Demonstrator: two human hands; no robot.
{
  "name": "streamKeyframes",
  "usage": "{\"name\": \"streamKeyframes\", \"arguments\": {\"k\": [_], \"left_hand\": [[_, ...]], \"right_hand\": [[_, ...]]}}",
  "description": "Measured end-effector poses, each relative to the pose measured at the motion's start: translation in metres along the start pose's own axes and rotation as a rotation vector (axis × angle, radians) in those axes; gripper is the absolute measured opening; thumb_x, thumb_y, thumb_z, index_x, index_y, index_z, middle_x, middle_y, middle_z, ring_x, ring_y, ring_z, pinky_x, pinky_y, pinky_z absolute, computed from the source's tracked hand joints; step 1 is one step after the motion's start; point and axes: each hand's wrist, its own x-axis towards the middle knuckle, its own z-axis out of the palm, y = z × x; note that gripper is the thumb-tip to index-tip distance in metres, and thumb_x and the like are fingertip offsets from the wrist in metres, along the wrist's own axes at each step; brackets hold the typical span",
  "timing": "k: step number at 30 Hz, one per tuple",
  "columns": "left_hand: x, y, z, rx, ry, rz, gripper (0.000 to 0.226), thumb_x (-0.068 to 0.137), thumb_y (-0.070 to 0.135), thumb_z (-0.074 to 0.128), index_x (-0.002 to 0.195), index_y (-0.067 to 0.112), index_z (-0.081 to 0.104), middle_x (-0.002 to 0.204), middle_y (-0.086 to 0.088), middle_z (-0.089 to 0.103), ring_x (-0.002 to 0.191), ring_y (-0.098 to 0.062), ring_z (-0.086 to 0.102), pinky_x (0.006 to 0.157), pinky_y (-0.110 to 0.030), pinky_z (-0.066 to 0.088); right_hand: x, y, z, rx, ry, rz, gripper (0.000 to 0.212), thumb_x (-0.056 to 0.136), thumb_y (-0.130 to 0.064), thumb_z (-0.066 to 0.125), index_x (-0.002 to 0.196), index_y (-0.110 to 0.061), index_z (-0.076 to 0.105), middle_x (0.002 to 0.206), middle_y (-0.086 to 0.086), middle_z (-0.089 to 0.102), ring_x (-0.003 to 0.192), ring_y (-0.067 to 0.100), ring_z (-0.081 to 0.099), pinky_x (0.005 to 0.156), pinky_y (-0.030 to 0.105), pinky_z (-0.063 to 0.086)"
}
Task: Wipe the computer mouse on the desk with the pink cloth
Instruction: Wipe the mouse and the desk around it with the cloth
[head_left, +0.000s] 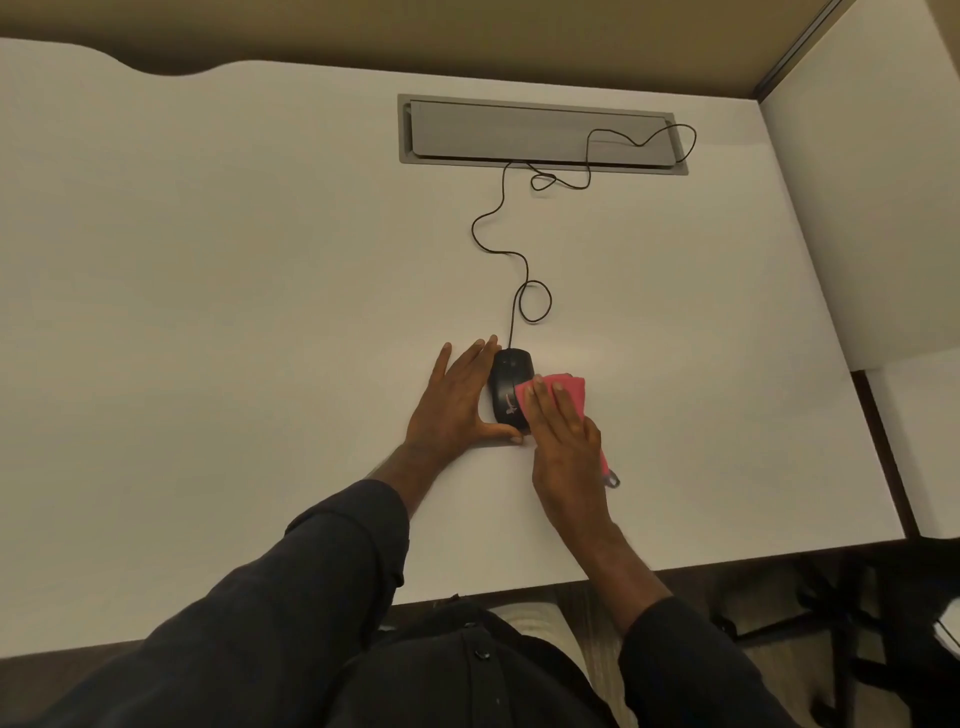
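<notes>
On desk (260, 312), mouse (506, 384) lengthwise, cable end prob. away

The white worktop (234, 286) lies bare on the left and on the right of the hands, so there is open room on both sides. Behind the mouse (511, 382) its black cable (511, 254) snakes in loops back to the grey cable hatch (540, 136). A white side panel (857, 182) walls off the right edge.
</notes>
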Motion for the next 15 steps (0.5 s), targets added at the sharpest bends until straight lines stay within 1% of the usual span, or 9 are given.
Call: {"name": "streamKeyframes", "arguments": {"k": [1, 2, 3, 4, 7, 8, 11, 14, 15], "left_hand": [[0.000, 0.000, 0.000, -0.001, 0.003, 0.003, 0.129, 0.063, 0.098, 0.034, 0.158, 0.015, 0.009, 0.165, -0.005, 0.018, 0.153, -0.020, 0.014, 0.125, -0.048, -0.003], [0.000, 0.001, 0.000, -0.002, 0.007, 0.007, 0.129, 0.063, 0.098, 0.033, 0.158, 0.015, 0.010, 0.165, -0.005, 0.019, 0.153, -0.020, 0.015, 0.125, -0.048, -0.002], [0.000, 0.001, 0.000, -0.004, 0.011, 0.010, 0.129, 0.063, 0.098, 0.033, 0.158, 0.014, 0.011, 0.165, -0.005, 0.020, 0.152, -0.019, 0.016, 0.125, -0.049, -0.001], [0.000, 0.001, 0.000, -0.006, 0.014, 0.012, 0.128, 0.063, 0.098, 0.034, 0.158, 0.014, 0.011, 0.164, -0.005, 0.021, 0.152, -0.019, 0.017, 0.125, -0.049, -0.001], [-0.001, 0.003, -0.002, -0.006, 0.028, 0.011, 0.127, 0.065, 0.097, 0.035, 0.158, 0.014, 0.011, 0.164, -0.005, 0.023, 0.152, -0.018, 0.019, 0.124, -0.049, 0.002], [-0.001, 0.003, -0.003, -0.010, 0.032, 0.012, 0.126, 0.065, 0.097, 0.036, 0.157, 0.013, 0.012, 0.163, -0.006, 0.025, 0.151, -0.018, 0.019, 0.124, -0.050, 0.002], [-0.001, 0.003, -0.002, -0.004, 0.025, 0.009, 0.127, 0.065, 0.097, 0.035, 0.157, 0.014, 0.012, 0.163, -0.006, 0.025, 0.152, -0.019, 0.019, 0.124, -0.050, 0.003], [0.000, 0.001, -0.001, 0.021, 0.006, 0.008, 0.130, 0.063, 0.098, 0.034, 0.158, 0.014, 0.009, 0.164, -0.006, 0.021, 0.152, -0.020, 0.018, 0.125, -0.049, -0.001], [0.000, 0.000, -0.001, 0.028, 0.002, 0.008, 0.130, 0.062, 0.098, 0.034, 0.158, 0.014, 0.008, 0.164, -0.006, 0.020, 0.152, -0.021, 0.017, 0.125, -0.048, -0.002]], "right_hand": [[0.005, -0.003, -0.001, -0.009, -0.001, 0.003, 0.092, 0.070, 0.000, 0.081, 0.149, -0.010, 0.035, 0.149, 0.014, 0.045, 0.137, 0.039, 0.042, 0.095, 0.059, 0.045], [0.011, -0.007, -0.005, -0.022, -0.008, -0.008, 0.086, 0.069, 0.000, 0.083, 0.144, -0.008, 0.043, 0.146, 0.015, 0.048, 0.134, 0.039, 0.045, 0.094, 0.059, 0.046], [0.015, -0.010, -0.008, -0.039, -0.010, -0.025, 0.083, 0.069, -0.002, 0.083, 0.142, -0.007, 0.046, 0.145, 0.016, 0.050, 0.134, 0.040, 0.046, 0.093, 0.059, 0.046], [0.017, -0.011, -0.008, -0.057, -0.014, -0.047, 0.082, 0.069, -0.003, 0.083, 0.143, -0.008, 0.046, 0.146, 0.015, 0.049, 0.134, 0.039, 0.045, 0.094, 0.060, 0.045], [0.010, -0.010, 0.000, -0.090, -0.034, -0.105, 0.088, 0.072, -0.007, 0.081, 0.145, -0.014, 0.034, 0.147, 0.014, 0.048, 0.136, 0.038, 0.043, 0.098, 0.061, 0.042], [0.005, -0.008, 0.002, -0.102, -0.025, -0.139, 0.088, 0.072, -0.008, 0.082, 0.145, -0.014, 0.032, 0.146, 0.014, 0.049, 0.135, 0.038, 0.044, 0.099, 0.061, 0.042], [-0.011, 0.003, 0.000, -0.134, 0.001, -0.216, 0.083, 0.077, -0.001, 0.073, 0.147, -0.014, 0.030, 0.151, 0.012, 0.044, 0.140, 0.035, 0.037, 0.104, 0.060, 0.038], [-0.017, 0.014, -0.004, -0.099, -0.019, -0.158, 0.081, 0.080, 0.005, 0.063, 0.150, -0.016, 0.028, 0.154, 0.010, 0.039, 0.143, 0.033, 0.032, 0.106, 0.058, 0.038], [-0.016, 0.017, -0.004, -0.078, -0.029, -0.135, 0.076, 0.083, 0.005, 0.059, 0.150, -0.015, 0.029, 0.154, 0.010, 0.038, 0.143, 0.033, 0.032, 0.106, 0.057, 0.039]]}}
